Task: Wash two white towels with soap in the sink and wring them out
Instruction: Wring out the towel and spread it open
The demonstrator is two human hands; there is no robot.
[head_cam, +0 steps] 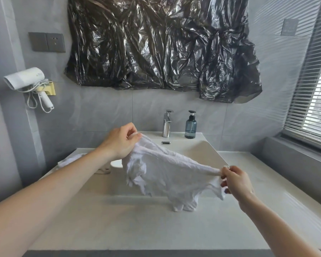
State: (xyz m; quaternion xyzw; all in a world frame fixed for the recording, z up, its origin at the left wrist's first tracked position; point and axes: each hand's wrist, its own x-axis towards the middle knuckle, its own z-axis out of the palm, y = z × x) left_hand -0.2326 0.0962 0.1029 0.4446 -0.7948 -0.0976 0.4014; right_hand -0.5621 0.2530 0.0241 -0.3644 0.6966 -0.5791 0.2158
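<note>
While each hand, left hand (pixel 121 140) and right hand (pixel 236 181), pinches a towel (pixel 167 167) corner, it hides the sink (pixel 202 147) basin.

Both hands (pixel 121 140) (pixel 236 180) raised, fingers pinched

**Colours and patterns at the sink**

White towel (pixel 167 173), crinkled, plain. Second white towel (pixel 70 160) far left on the counter. Cream-white sink (pixel 202 151) and pale counter (pixel 137 225). Chrome faucet (pixel 166 124). Smoky blue-grey soap bottle (pixel 190 127) with black pump. Glossy black plastic sheet (pixel 161 45) streaked with silver glints. Pale grey marbled wall tiles (pixel 104 110). White hair dryer (pixel 24 77) in pale yellow holder (pixel 50 89). Dark grey switch plates (pixel 46 42). White-striped blinds (pixel 313 93) at right.
</note>
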